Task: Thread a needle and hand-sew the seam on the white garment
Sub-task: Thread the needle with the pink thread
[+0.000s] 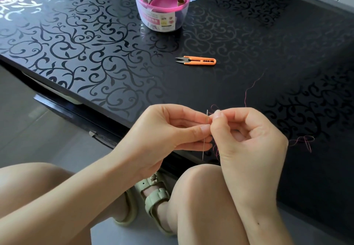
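Observation:
My left hand [168, 129] pinches a thin steel needle [205, 145] between thumb and fingers, eye end up, point hanging down. My right hand [247, 135] pinches the end of a red thread [249, 89] right at the needle's eye. The thread loops away over the black table to the right and lies in a tangle [304, 141] beside my right hand. Whether the thread passes through the eye is too fine to tell. No white garment is in view.
Orange thread snips [199, 61] lie on the black patterned table [95, 53] beyond my hands. A pink sewing-kit tub [162, 5] with several spools stands open at the back. My knees and sandalled feet are below the table's near edge.

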Motion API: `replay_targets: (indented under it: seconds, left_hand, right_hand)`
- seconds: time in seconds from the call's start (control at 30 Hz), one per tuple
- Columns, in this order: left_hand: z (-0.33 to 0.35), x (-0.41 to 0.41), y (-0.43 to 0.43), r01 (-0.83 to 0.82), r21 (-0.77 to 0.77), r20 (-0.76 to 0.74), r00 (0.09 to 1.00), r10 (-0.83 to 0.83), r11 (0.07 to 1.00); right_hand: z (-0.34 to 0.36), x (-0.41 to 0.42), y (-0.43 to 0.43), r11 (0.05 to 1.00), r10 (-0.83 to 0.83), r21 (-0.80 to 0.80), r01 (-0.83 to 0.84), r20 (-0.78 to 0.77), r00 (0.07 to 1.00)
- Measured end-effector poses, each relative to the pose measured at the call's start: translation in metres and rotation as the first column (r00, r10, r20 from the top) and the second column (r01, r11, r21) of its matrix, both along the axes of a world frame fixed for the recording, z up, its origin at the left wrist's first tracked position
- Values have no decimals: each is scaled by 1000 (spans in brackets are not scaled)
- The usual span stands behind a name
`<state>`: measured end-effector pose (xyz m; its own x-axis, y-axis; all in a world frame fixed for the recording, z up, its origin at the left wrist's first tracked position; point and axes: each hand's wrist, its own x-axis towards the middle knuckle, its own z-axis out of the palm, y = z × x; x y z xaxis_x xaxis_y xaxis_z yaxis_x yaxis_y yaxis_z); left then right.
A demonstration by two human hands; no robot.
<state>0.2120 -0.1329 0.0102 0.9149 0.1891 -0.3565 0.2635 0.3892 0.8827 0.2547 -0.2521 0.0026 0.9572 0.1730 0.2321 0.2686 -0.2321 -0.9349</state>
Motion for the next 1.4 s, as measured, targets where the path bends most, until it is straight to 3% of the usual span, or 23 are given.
replay_targets:
  seconds: [1.4]
  left_hand:
    - [-3,-3,1,2,76,60,998,-7,997]
  right_hand:
    - [0,-2,1,998,9,-68,-4,73,997]
